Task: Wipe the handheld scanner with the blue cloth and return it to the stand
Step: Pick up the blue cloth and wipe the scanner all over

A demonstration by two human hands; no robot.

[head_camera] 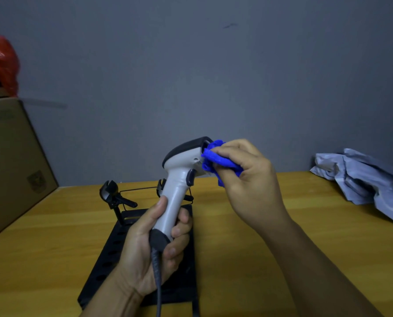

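Table [271, 225] is yellow wood, cardboard box [10, 156] far left, crumpled grey fabric [362, 181] far right. Black perforated stand [113, 255] sits centre, its cradle empty. Left hand [149, 252] is wrapped tight round the grip of the handheld scanner [179, 179], held upright above the stand. Right hand [246, 177] pinches the bunched blue cloth [216, 160] against the scanner's front window.

scanner [179, 170] smooth matt plastic, blue cloth [216, 160] fuzzy fabric, stand [113, 250] matt black metal, table [248, 236] smooth wood
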